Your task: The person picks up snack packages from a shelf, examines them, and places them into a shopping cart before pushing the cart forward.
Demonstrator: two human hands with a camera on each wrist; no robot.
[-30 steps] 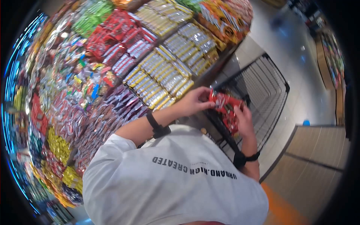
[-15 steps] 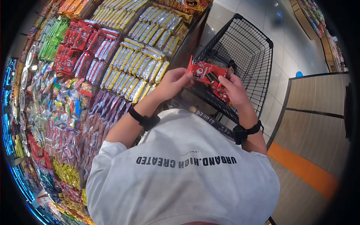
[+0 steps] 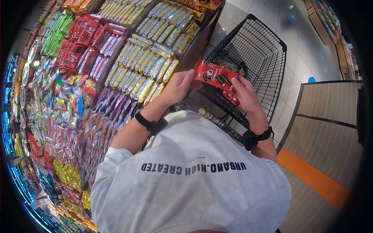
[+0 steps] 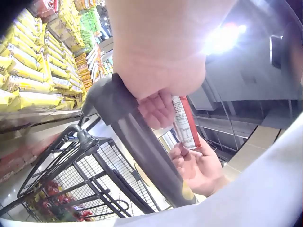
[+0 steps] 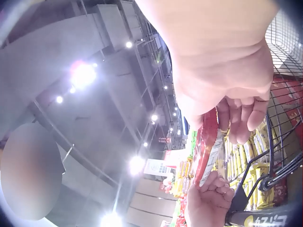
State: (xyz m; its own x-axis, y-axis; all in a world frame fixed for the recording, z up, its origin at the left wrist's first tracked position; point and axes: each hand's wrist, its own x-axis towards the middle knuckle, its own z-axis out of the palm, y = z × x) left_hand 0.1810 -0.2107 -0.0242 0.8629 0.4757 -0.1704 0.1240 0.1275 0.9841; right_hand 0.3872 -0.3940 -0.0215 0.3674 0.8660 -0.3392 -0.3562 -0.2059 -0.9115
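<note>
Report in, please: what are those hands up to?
Left hand and right hand: both holding the red packet. Black shopping cart below it. Nothing visibly in the way.

Shiny film gleamed around the black wire-mesh cart [image 3: 268, 70].
Over the cart's near end, the red packet [image 3: 211, 75] was glossy plastic film; left of the cart, yellow packets [image 3: 142, 62] looked silvery and crinkled. Right of it, floor tiles [image 3: 296, 64] shone smooth, and a panel [image 3: 334, 101] looked like matt wood.
</note>
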